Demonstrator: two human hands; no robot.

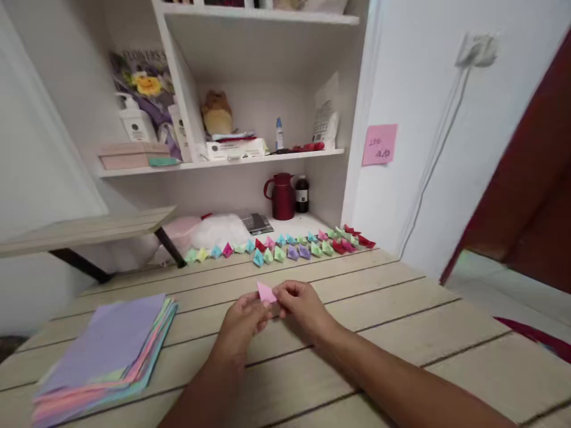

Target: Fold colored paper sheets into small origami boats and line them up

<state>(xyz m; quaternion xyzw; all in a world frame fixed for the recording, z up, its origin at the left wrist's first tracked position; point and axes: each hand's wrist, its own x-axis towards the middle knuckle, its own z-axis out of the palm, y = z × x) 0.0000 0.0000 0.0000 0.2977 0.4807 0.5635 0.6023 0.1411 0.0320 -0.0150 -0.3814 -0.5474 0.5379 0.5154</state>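
A small pink folded paper is held up just above the slatted table, one pointed corner facing up and left. My left hand pinches its lower left side between thumb and fingers. At its right edge, the fingertips of my right hand are closed on the same paper. The fingers hide its lower part. Beyond my hands, several small folded paper boats in green, blue, red, pink and purple stand in rows along the table's far edge.
To the left lies a stack of coloured paper sheets, purple on top. A raised wooden shelf on black legs stands behind it. At the back are a red jug, a dark bottle and a white plastic bag.
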